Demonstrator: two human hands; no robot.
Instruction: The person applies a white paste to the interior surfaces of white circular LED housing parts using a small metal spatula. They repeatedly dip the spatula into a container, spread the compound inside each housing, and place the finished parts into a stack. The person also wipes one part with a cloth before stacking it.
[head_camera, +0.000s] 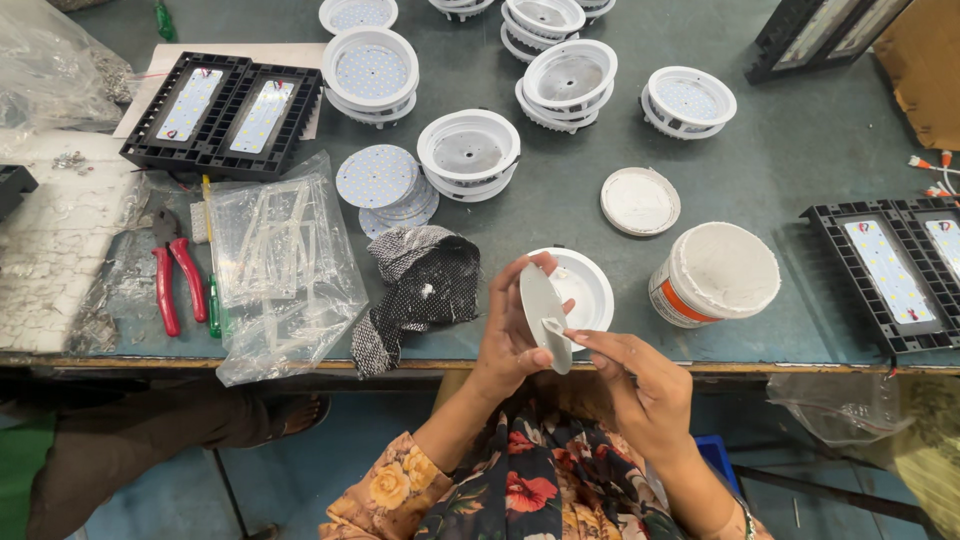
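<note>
My left hand (508, 335) holds a thin round grey disc (541, 312) on edge, just above the table's front edge. A fingertip of my right hand (640, 385) carries a dab of white paste and touches the disc's face. Right behind the disc sits a white round lamp housing (588, 287). An open tub of white paste (716, 272) with an orange label stands to the right, its white lid (640, 201) lying behind it.
Several white round housings (468, 152) and a stack of round LED boards (380, 180) fill the back of the grey table (790, 160). Black rectangular LED fixtures (222, 112) lie left, another black fixture (888, 272) right. Red pliers (172, 270), plastic bags (280, 262) and a dark cloth (418, 290) lie left.
</note>
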